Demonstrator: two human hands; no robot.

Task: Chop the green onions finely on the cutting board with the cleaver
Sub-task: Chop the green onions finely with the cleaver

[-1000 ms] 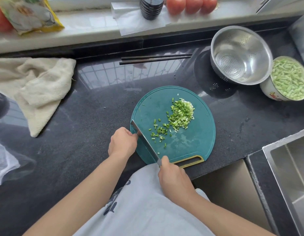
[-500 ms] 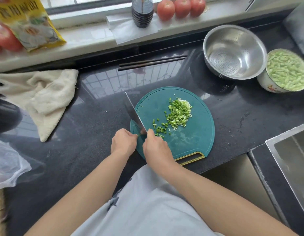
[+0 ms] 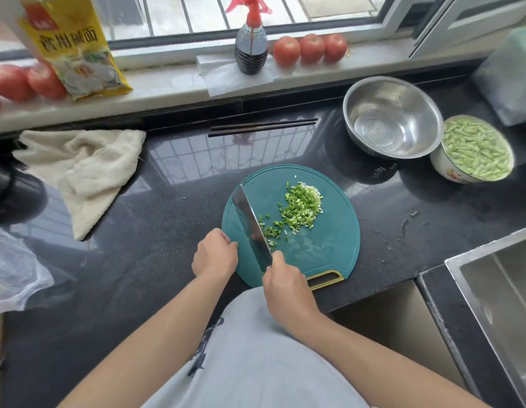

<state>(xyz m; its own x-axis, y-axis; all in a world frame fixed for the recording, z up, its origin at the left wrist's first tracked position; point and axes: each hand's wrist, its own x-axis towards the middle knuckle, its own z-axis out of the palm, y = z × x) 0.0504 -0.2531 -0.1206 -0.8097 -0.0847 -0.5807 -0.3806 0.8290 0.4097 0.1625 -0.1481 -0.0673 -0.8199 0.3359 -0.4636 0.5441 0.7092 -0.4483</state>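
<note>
Heap of finely chopped green onions (image 3: pixel 301 209) on round teal plastic cutting board (image 3: pixel 329 248), beyond and right of both hands. Steel cleaver (image 3: pixel 251 225) gripped by right hand (image 3: pixel 285 285), blade just left of scattered pieces. Left hand (image 3: pixel 214 254) curled at board's left edge, holding nothing visible.

Right hand (image 3: pixel 288 287) grips cleaver (image 3: pixel 251 223) on cutting board (image 3: pixel 329 248); left hand (image 3: pixel 214 254) curled beside blade; green onions (image 3: pixel 300 209) piled right.

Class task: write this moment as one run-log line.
right hand grips steel cleaver | left hand, fingers curled, at round teal cutting board edge | chopped green onions piled right of blade
</note>
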